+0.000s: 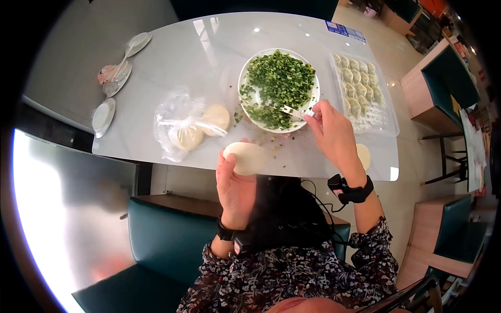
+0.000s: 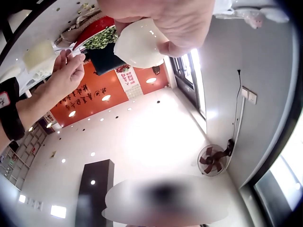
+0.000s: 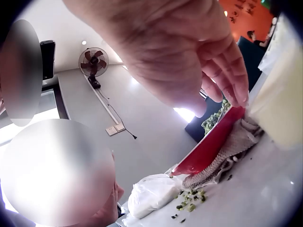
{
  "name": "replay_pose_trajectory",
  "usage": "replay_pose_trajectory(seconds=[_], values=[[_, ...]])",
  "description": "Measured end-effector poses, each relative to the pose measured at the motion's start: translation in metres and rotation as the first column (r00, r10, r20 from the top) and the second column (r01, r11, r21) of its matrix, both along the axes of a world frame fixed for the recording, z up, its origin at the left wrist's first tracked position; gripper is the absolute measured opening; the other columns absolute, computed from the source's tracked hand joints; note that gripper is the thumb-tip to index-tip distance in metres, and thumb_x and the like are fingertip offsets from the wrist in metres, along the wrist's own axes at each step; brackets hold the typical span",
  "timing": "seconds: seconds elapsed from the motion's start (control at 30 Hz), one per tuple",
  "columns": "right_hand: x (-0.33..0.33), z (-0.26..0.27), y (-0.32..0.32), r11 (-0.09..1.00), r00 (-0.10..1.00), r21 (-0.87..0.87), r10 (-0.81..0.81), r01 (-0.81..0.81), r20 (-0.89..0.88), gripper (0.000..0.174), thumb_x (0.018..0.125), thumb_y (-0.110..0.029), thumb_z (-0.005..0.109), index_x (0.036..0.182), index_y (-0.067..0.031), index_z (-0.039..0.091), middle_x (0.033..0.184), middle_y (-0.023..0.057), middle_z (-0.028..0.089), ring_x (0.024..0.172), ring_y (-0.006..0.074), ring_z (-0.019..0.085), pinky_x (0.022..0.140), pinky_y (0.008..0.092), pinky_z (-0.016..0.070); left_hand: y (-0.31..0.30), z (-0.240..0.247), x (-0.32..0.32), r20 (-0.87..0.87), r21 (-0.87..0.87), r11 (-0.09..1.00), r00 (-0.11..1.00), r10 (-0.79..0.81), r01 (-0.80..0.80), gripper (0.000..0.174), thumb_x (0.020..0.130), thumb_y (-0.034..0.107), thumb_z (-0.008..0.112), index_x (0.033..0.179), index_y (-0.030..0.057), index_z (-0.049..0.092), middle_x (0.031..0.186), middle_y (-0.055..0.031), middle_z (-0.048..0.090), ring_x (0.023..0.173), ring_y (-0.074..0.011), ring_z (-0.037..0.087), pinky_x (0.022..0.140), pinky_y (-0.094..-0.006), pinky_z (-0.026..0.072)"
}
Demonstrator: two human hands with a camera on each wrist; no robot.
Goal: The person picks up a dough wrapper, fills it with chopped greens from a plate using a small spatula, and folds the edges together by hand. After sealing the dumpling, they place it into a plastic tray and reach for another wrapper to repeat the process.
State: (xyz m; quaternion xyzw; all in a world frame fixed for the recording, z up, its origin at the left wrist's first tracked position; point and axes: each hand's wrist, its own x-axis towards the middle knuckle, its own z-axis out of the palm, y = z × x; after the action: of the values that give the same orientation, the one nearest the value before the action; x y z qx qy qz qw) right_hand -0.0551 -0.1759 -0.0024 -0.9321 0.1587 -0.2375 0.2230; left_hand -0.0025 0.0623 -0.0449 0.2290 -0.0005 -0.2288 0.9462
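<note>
Dark characters (image 2: 84, 97) on the orange wall (image 2: 108, 87) are too blurred to be read. At the table's (image 1: 182, 65) near edge, a dough wrapper (image 1: 248, 158) is pinched by the left hand (image 1: 236, 194), its long axis crosswise; a metal utensil (image 1: 292, 111), pointed leftward into the bowl (image 1: 241, 87) of chopped greens (image 1: 282, 75), is gripped by the right hand's (image 1: 336, 133) curled fingers.

Dk floral slvs (image 1: 373, 239), blk wrist straps (image 1: 361, 194)

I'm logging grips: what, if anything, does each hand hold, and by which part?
The left hand pinches a dough wrapper by its edge; the right hand holds a silvery utensil by the end away from the greens.
</note>
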Motion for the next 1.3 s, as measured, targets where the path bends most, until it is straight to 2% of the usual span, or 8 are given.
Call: replay_pose_trajectory(seconds=[0.07,0.13,0.23,0.3,0.53,0.83,0.9,1.3], values=[[0.016,0.007,-0.003,0.999,0.999,0.024,0.027,-0.026,-0.019,0.022,0.094,-0.017,0.073,0.103,-0.0025,0.058,0.088,0.0144,0.068,0.075,0.0366,0.067,0.068,0.0456,0.0524,0.001,0.001,0.016,0.036,0.002,1.000,0.999,0.030,-0.030,0.042,0.102,0.019,0.065,0.137,-0.0004,0.055,0.137,-0.0118,0.064,0.130,-0.0252,0.059,0.110,-0.0397,0.0506],[0.010,0.006,-0.001,0.996,0.997,0.087,0.038,-0.031,-0.074,0.022,0.093,-0.017,0.074,0.102,-0.0023,0.060,0.088,0.0134,0.068,0.073,0.0359,0.067,0.068,0.0454,0.0524,0.008,0.002,0.011,-0.051,0.172,0.985,0.998,0.041,-0.032,0.042,0.103,0.020,0.065,0.138,-0.0011,0.054,0.138,-0.0123,0.063,0.129,-0.0240,0.060,0.109,-0.0379,0.0517],[0.014,0.013,0.002,0.995,0.993,0.005,0.096,-0.096,-0.074,0.016,0.092,-0.012,0.073,0.101,-0.0033,0.063,0.088,0.0109,0.066,0.074,0.0331,0.067,0.067,0.0432,0.0523,0.013,0.003,0.012,-0.102,0.143,0.989,0.994,0.042,-0.027,0.046,0.105,0.021,0.062,0.142,-0.0031,0.050,0.143,-0.0154,0.060,0.134,-0.0263,0.057,0.112,-0.0391,0.0503],[0.019,0.024,0.008,0.986,0.990,-0.151,0.089,-0.072,0.108,0.012,0.092,-0.008,0.071,0.101,-0.0047,0.065,0.089,0.0095,0.063,0.077,0.0313,0.066,0.067,0.0415,0.0522,0.016,0.004,0.013,-0.132,0.125,0.992,0.991,0.035,-0.018,0.047,0.107,0.022,0.060,0.144,-0.0041,0.047,0.145,-0.0170,0.059,0.136,-0.0274,0.056,0.114,-0.0396,0.0496],[0.070,0.039,-0.010,0.961,0.965,-0.276,0.053,0.021,0.258,0.007,0.093,-0.005,0.068,0.099,-0.0053,0.064,0.092,0.0101,0.060,0.081,0.0309,0.065,0.068,0.0426,0.0530,0.021,0.008,0.017,-0.196,-0.065,0.997,0.979,-0.059,0.047,0.052,0.107,0.018,0.053,0.151,-0.0068,0.039,0.155,-0.0236,0.048,0.143,-0.0328,0.048,0.120,-0.0456,0.0436],[0.123,0.037,-0.012,0.905,0.975,-0.425,0.097,-0.002,0.202,0.009,0.087,-0.001,0.062,0.095,-0.0034,0.063,0.096,0.0108,0.059,0.096,0.0297,0.064,0.076,0.0420,0.0560,0.020,0.007,0.018,-0.203,-0.093,0.993,0.975,-0.090,0.073,0.056,0.107,0.020,0.053,0.156,-0.0013,0.036,0.158,-0.0212,0.045,0.145,-0.0328,0.046,0.120,-0.0485,0.0428],[0.133,0.035,-0.009,0.888,0.990,-0.459,0.085,-0.024,0.113,0.005,0.086,-0.001,0.060,0.090,-0.0020,0.062,0.099,0.0115,0.059,0.098,0.0295,0.064,0.079,0.0421,0.0576,0.020,0.011,0.019,-0.203,-0.101,0.992,0.974,-0.095,0.076,0.056,0.108,0.020,0.052,0.157,0.0002,0.035,0.158,-0.0199,0.045,0.146,-0.0327,0.046,0.120,-0.0483,0.0428],[0.127,0.025,0.004,0.819,0.978,-0.540,0.205,-0.194,-0.040,0.003,0.086,-0.003,0.060,0.084,-0.0011,0.063,0.096,0.0105,0.057,0.093,0.0283,0.062,0.078,0.0396,0.0585,0.025,0.010,0.022,-0.180,-0.084,0.995,0.981,-0.066,0.051,0.059,0.109,0.021,0.050,0.161,0.0039,0.029,0.161,-0.0177,0.042,0.147,-0.0334,0.043,0.122,-0.0488,0.0399]])
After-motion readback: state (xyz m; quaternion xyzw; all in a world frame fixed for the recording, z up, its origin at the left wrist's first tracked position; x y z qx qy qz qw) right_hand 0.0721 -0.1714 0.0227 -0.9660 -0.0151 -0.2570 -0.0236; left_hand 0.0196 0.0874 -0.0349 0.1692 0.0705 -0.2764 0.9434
